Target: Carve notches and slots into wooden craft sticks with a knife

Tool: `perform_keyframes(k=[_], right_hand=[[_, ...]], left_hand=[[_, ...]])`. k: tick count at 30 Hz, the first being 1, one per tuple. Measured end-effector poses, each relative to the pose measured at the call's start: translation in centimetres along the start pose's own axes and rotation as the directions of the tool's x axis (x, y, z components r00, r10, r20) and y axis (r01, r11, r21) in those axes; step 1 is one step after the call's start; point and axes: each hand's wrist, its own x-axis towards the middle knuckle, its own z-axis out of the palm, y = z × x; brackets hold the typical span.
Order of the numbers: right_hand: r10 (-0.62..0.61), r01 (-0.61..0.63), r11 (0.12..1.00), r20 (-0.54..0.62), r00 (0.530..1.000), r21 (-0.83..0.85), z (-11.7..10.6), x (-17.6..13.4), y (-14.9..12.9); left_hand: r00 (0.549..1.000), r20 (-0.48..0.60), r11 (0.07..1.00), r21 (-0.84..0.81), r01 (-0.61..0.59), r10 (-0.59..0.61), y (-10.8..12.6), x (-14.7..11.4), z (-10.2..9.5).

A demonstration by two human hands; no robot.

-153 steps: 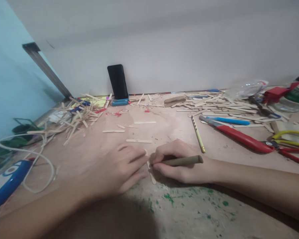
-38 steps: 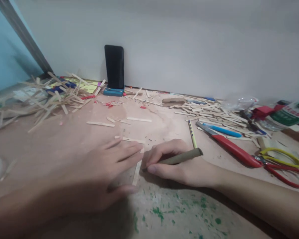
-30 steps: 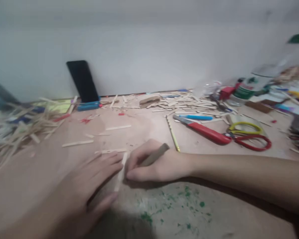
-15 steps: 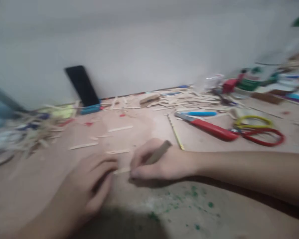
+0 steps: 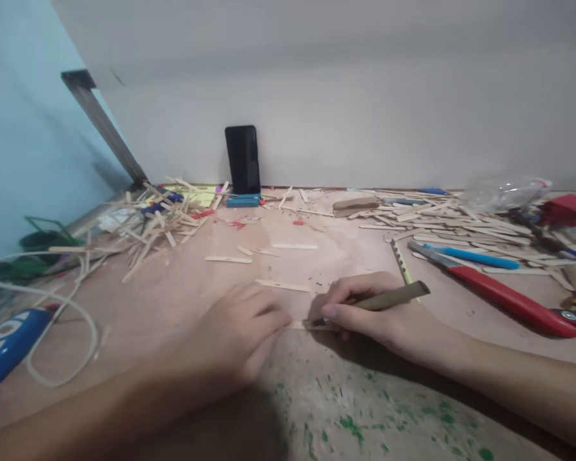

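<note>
My left hand (image 5: 244, 326) is closed, its fingertips pressing the left end of a thin wooden craft stick (image 5: 296, 325) onto the table. In my right hand (image 5: 379, 307) is a slim tool with an olive-brown handle (image 5: 400, 296), gripped like a pen. Its narrow dark tip meets the stick just right of my left fingertips; whether it is a blade cannot be made out. Part of the stick is hidden under my hands. Another craft stick (image 5: 283, 285) lies just beyond them. A yellow patterned strip (image 5: 401, 261) runs behind my right hand.
Red-handled scissors or shears (image 5: 513, 301) and a blue pen-like tool (image 5: 475, 256) lie at right. Behind them spreads a pile of craft sticks (image 5: 461, 221). A phone (image 5: 243, 160) leans on the wall. At left are more sticks (image 5: 158, 230), a white cable (image 5: 93, 339) and a blue object (image 5: 14, 346).
The view has swung left, bringing the cable and blue object into sight. Both hands stay at the stick, the right still gripping the tool, its tip now visible on the stick.
</note>
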Motion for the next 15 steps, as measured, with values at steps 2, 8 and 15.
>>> perform_keyframes(k=[2, 8, 15], right_hand=[[-0.006, 0.006, 1.0, -0.031, 1.0, -0.017, 0.1, -0.05, -0.06], [-0.015, 0.013, 0.999, -0.038, 0.999, -0.044, 0.2, -0.02, -0.28], [-0.018, 0.018, 0.998, -0.008, 1.0, -0.064, -0.37, -0.02, -0.52]], left_hand=[[1.0, -0.019, 1.0, 0.013, -0.01, 0.01, 0.05, 0.14, 0.11], [0.994, -0.09, 0.998, 0.049, -0.05, 0.054, 0.62, 0.31, 0.58], [0.995, -0.054, 0.995, 0.054, -0.081, 0.084, 0.29, 0.58, 0.72]])
